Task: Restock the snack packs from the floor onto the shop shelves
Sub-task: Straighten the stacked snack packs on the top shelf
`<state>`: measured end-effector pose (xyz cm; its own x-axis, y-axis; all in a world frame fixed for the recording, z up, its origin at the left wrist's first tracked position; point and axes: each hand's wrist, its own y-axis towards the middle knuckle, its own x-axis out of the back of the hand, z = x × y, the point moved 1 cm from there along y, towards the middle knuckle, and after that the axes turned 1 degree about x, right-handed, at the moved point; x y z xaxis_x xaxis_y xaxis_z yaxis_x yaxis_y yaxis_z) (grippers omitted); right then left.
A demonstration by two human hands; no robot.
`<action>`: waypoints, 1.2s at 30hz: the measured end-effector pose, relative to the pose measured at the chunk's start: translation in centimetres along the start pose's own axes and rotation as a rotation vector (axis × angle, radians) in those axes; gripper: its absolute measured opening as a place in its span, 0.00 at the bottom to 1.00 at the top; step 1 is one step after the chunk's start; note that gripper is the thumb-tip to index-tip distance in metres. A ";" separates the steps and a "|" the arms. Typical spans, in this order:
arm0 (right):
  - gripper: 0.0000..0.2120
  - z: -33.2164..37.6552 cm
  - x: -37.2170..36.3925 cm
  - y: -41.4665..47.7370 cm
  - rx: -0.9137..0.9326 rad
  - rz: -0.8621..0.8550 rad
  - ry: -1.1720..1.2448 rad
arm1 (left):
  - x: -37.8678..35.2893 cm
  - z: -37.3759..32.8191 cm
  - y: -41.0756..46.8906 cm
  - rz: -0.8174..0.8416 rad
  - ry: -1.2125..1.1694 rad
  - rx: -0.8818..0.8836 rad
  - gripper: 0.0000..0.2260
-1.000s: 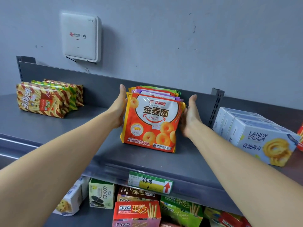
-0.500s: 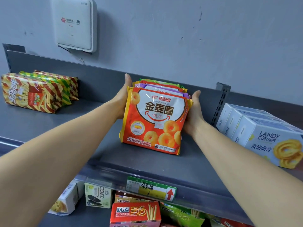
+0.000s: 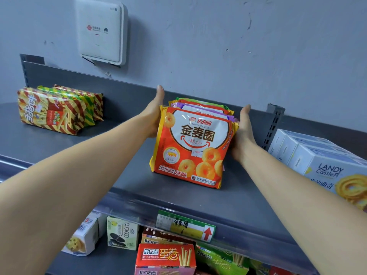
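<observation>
**Fig. — Row of snack packs held between two flat palms on the upper shelf**

The snack packs stand upright in one row on the grey upper shelf, towards its back wall. Four coloured top edges can be counted (orange in front, then purple, orange and green). The front pack reads "金麦圈" and "GOLD WHEAT CIRCLE". The left hand lies flat against the row's left side and the right hand against its right side, the fingers of both straight and curled round nothing. To the left, well apart, lie three striped packs. To the right stand three white boxes, the nearest marked "LANDY Castle". One price tag with a red arrow hangs on the shelf edge. Below it sits a "COOKICO" box.
</observation>
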<state>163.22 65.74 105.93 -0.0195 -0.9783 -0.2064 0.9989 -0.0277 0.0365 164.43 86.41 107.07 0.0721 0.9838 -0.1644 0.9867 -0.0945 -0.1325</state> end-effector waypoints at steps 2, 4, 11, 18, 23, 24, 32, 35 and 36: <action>0.41 1.2 0.4 -0.2 0.071 -0.092 -0.088 | 0.5 -0.9 -0.5 -0.052 -0.034 -0.010 0.38; 0.38 2.9 0.2 -0.7 0.149 -0.176 -0.183 | 1.2 -1.9 -1.5 -0.153 0.004 -0.067 0.40; 0.27 9.0 -3.0 -2.2 0.353 -0.245 -0.408 | 5.2 -5.4 -5.8 -0.276 0.131 -0.225 0.35; 0.25 11.6 -11.4 -3.7 0.433 -0.184 -0.469 | 14.2 -9.0 -9.0 -0.406 0.242 -0.372 0.32; 0.22 9.0 -20.8 -4.1 0.436 -0.098 -0.464 | 22.2 -9.6 -10.8 -0.482 0.295 -0.368 0.32; 0.23 8.1 -22.6 -4.1 0.419 -0.084 -0.459 | 23.8 -9.5 -10.9 -0.487 0.309 -0.356 0.32; 0.24 -0.1 -32.2 -2.6 0.205 -0.096 -0.394 | 33.7 -7.4 -9.7 -0.483 0.338 -0.258 0.32; 0.24 -3.4 -34.0 -1.9 0.122 -0.117 -0.376 | 36.1 -6.2 -8.1 -0.463 0.322 -0.224 0.33; 0.25 -4.4 -34.5 -1.6 0.101 -0.125 -0.393 | 36.7 -5.8 -7.5 -0.464 0.315 -0.212 0.33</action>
<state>162.49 100.42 108.64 -0.1738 -0.9695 0.1729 0.9792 -0.1515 0.1346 160.57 124.10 107.72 -0.3656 0.9158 0.1663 0.9306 0.3565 0.0823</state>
